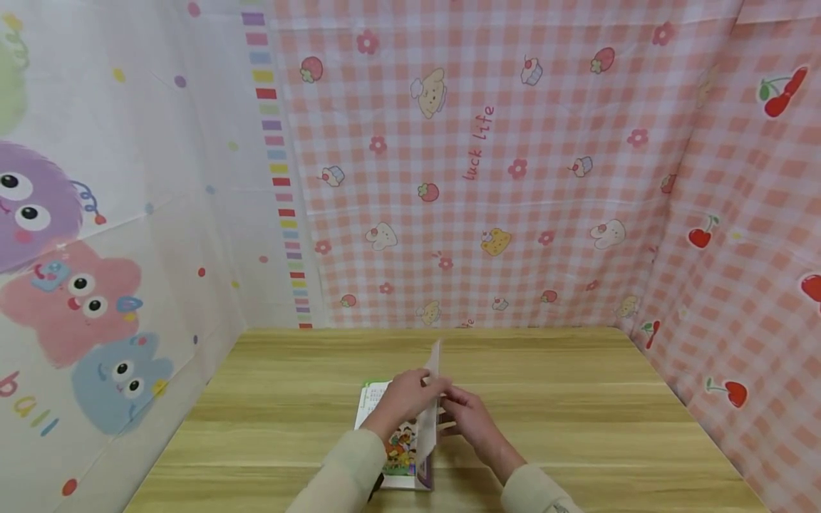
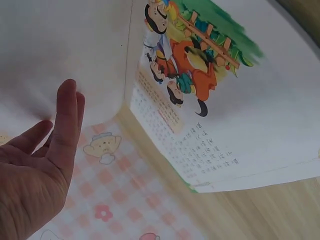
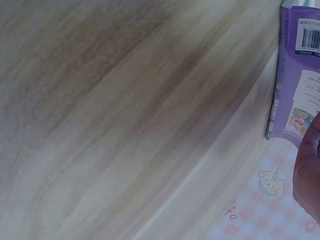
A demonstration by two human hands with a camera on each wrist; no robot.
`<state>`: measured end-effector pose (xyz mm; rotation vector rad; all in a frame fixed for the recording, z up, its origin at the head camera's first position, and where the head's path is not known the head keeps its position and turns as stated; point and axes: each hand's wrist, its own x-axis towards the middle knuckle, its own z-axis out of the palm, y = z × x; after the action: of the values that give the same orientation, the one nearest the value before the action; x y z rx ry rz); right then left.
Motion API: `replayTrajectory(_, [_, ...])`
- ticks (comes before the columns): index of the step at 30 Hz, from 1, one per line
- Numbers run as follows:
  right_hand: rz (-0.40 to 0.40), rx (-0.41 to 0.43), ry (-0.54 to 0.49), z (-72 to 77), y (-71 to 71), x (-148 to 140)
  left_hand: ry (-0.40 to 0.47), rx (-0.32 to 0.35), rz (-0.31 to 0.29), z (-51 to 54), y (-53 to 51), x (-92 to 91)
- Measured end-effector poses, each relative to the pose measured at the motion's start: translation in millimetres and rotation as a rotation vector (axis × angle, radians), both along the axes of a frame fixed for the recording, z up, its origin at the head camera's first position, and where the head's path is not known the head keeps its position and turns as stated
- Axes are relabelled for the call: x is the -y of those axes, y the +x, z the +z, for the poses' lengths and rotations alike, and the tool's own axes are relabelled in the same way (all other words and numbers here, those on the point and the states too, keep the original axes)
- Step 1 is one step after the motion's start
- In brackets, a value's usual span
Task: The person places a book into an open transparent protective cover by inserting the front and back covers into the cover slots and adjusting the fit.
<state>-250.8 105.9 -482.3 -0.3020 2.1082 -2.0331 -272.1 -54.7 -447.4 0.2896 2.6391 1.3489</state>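
A picture book (image 1: pixel 404 452) lies spread on the table, its left page flat with a colourful drawing of people and lines of text. Its right part, a white page (image 2: pixel 55 55) and the purple cover (image 3: pixel 295 75), stands nearly upright. My left hand (image 1: pixel 410 399) reaches across the drawing to this raised page; in the left wrist view its fingers (image 2: pixel 67 115) are extended against the white paper, thumb apart. On the outer side, my right hand (image 1: pixel 471 420) touches the cover with spread fingers. The right wrist view cuts off most of that hand.
The wood-grain table (image 1: pixel 577 427) extends around the book. A pink checked cloth (image 1: pixel 513 214) hangs behind it, with another cloth bearing cherries at the right. A white cloth (image 1: pixel 224 214) with cartoon figures hangs at the left.
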Motion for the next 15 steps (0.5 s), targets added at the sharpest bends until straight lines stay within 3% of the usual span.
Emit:
replayTrajectory(7, [0.026, 0.008, 0.039, -3.1, 0.7, 0.1, 0.107, 0.028, 0.028, 4.6, -3.2, 6.8])
replayTrajectory(15, [-0.006, -0.008, 0.089, -4.0, 3.4, -0.5, 0.142, 0.013, 0.066, 3.0, -6.0, 26.6])
